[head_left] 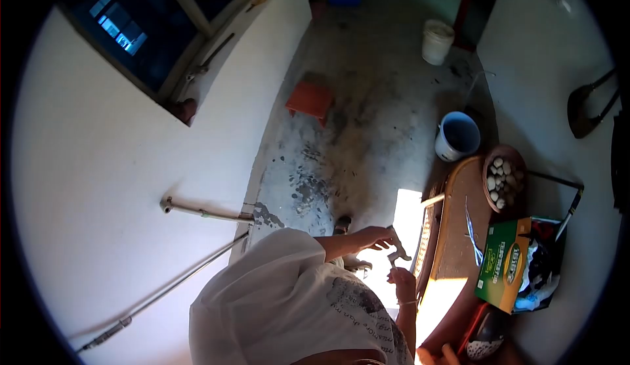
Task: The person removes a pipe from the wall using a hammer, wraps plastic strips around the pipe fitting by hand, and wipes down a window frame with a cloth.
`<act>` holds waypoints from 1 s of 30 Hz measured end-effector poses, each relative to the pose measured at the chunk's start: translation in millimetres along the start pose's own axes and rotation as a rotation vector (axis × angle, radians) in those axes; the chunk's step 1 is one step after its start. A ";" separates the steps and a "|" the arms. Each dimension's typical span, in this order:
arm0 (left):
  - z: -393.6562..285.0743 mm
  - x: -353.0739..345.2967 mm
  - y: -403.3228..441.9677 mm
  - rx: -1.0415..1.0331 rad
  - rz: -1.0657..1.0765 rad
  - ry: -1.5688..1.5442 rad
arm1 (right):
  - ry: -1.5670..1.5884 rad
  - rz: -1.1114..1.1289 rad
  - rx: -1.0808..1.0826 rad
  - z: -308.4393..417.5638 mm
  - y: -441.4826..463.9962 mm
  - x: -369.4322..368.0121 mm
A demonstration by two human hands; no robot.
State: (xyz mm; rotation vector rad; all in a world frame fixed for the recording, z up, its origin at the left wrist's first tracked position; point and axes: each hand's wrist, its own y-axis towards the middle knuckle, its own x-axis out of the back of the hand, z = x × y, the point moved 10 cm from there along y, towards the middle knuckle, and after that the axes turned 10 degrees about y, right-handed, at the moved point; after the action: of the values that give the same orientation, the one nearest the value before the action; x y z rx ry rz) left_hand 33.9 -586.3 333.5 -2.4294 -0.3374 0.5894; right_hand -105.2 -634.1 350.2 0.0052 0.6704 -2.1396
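Between my two hands is a grey metal piece with a bent, spout-like end, which looks like a water tap. From the left my left hand reaches to its upper part, fingers closed on it. Below, my right hand, a bracelet at its wrist, pinches its lower end. Bright sunlight on the floor washes out some detail around both hands. Beside my right hand stands a brown wooden bench or table, with thin shiny strips lying on it.
A green carton holds bags, near a bowl of pale round items. Beyond are a blue-lined bucket, a white bucket and a red stool. Metal pipes run along the left wall. Fingers, whose I cannot tell, show at the bottom.
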 end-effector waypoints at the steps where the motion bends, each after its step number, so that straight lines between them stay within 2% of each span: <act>1: -3.4 -6.3 -8.0 -0.031 0.003 -0.016 | -0.009 0.005 0.036 2.2 -5.8 2.3; 3: -4.5 -18.6 -19.6 -0.074 0.032 -0.081 | -0.068 0.067 0.031 -1.2 -12.0 1.3; 6: -13.9 -16.6 -38.3 -0.146 -0.057 0.013 | -0.081 0.125 0.056 7.4 -13.9 -6.1; 9: -31.9 -12.4 -62.1 -0.195 -0.107 0.018 | 0.047 0.058 0.039 22.8 -11.1 -7.7; 10: -37.7 -11.8 -69.4 -0.212 -0.104 -0.055 | 0.040 0.065 0.054 29.6 -8.7 -9.0; 13: -56.9 -11.1 -83.7 -0.334 -0.085 -0.269 | 0.330 -0.015 0.100 34.5 2.9 -3.7; 14: -60.1 -9.7 -83.5 -0.370 -0.037 -0.261 | 0.351 -0.025 0.105 32.4 8.8 0.7; 15: -58.1 -0.2 -80.1 -0.350 -0.126 -0.170 | 0.388 -0.008 0.139 35.8 12.1 2.5; 16: -57.4 4.0 -81.3 -0.360 -0.147 -0.121 | 0.290 -0.061 0.199 52.8 5.1 0.4; 17: -64.9 7.1 -93.1 -0.339 -0.210 -0.002 | 0.360 -0.103 0.206 69.0 -2.3 -6.3; 20: -80.0 10.9 -116.1 -0.335 -0.182 0.142 | 0.369 -0.117 0.260 101.4 -16.1 -22.9; 24: -83.7 11.7 -143.7 -0.364 -0.136 0.131 | 0.316 -0.112 0.293 117.6 -30.3 -42.4; 26: -84.9 17.7 -153.0 -0.409 -0.103 0.053 | 0.302 -0.047 0.338 122.6 -35.4 -55.9; 29: -74.7 25.6 -163.3 -0.441 -0.045 -0.025 | 0.352 -0.076 0.389 120.9 -53.1 -66.9; 30: -69.2 30.6 -162.4 -0.446 -0.062 -0.006 | 0.252 -0.075 0.390 128.3 -64.9 -74.5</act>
State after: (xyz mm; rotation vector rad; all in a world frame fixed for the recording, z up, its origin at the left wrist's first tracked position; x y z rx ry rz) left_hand 78.2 -482.8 472.8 -2.8281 -0.5992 0.5385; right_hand -77.9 -607.2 507.5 0.4731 0.3882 -2.3330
